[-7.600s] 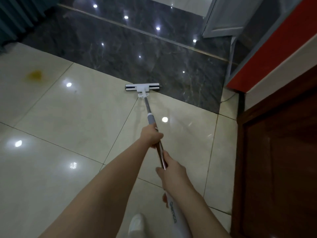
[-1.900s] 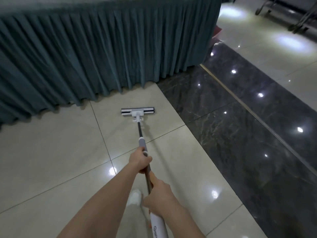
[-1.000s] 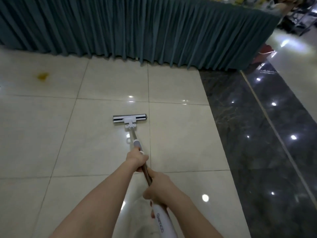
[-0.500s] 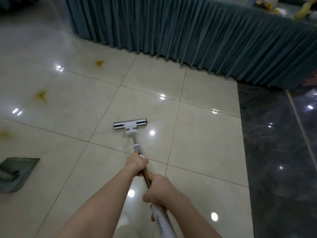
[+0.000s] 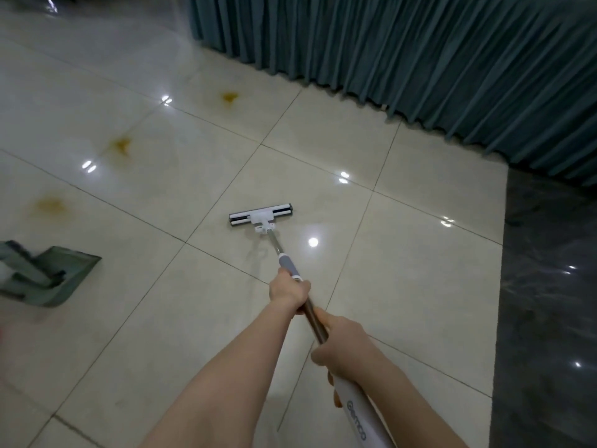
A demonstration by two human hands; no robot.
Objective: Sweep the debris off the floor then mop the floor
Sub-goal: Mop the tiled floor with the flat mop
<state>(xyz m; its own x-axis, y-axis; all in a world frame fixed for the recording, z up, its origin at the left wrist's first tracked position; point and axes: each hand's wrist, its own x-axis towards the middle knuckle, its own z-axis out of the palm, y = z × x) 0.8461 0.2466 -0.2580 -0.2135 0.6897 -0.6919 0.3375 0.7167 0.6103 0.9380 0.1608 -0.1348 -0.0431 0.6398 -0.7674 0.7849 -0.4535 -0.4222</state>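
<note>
Mop: your mop (image 5: 273,241) is out in front of you, its flat white head (image 5: 261,217) down on the cream floor (image 5: 403,253) and lying crosswise just past a grout line.
Pole: the pole (image 5: 315,321) slants back from the head toward your body, bare metal between your hands, with a grey collar (image 5: 288,265) just ahead of the front one.
Left hand: your left hand (image 5: 289,291) is the forward one, fingers wrapped tight round the pole right behind the grey collar.
Right hand: your right hand (image 5: 342,345) is closed round the pole nearer to you, at the top of the white grip (image 5: 361,418), thumb lying along the metal.
Stains: three yellow-brown stains (image 5: 121,144) mark the tiles to the left of the head and beyond it, well apart from it.
Dustpan: a green dustpan (image 5: 64,276) sits on the floor at the left edge; what lies in it is too blurred to tell.
Cloth: a pleated teal cloth (image 5: 420,59) hangs to the floor across the top.
Dark tiles: glossy dark tiles (image 5: 549,286) border the cream ones on the right.
</note>
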